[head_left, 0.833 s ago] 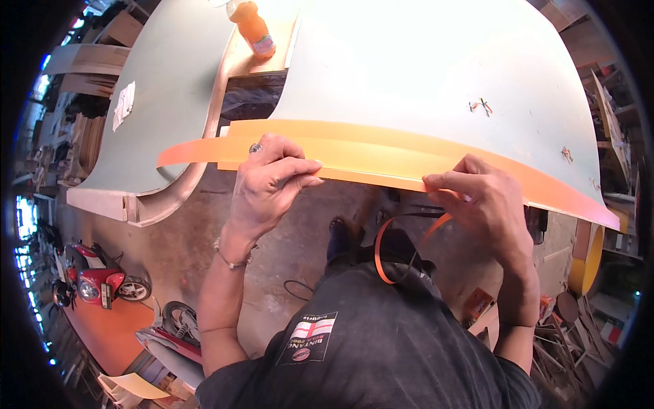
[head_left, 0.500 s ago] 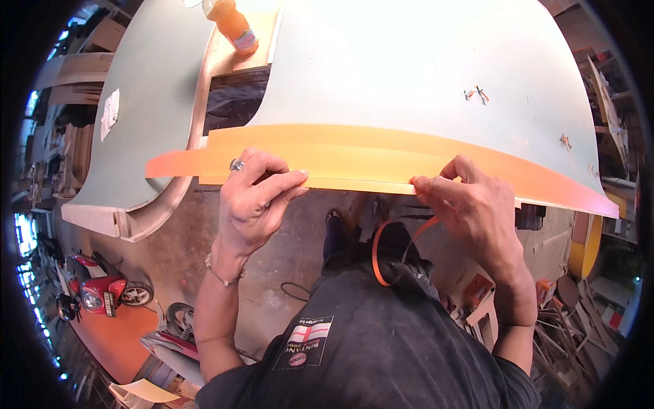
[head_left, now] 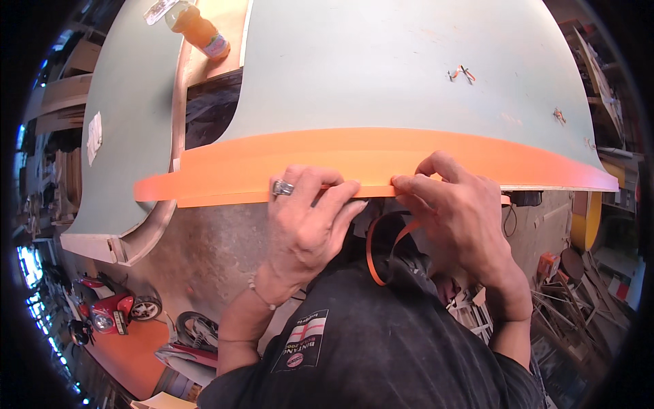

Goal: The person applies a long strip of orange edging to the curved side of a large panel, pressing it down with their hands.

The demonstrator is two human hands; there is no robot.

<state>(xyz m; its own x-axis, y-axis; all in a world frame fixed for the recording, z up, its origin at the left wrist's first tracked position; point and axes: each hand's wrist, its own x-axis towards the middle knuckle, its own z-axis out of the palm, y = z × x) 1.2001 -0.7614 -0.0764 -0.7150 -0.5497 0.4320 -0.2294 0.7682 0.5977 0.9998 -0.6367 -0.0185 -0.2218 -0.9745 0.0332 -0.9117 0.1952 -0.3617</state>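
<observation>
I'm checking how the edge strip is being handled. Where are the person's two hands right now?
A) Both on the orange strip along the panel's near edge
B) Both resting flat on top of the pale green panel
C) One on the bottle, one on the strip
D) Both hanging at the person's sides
A: the left hand and right hand both pinch the orange strip at the near edge of the pale green panel; the bottle stands untouched far off.
</observation>
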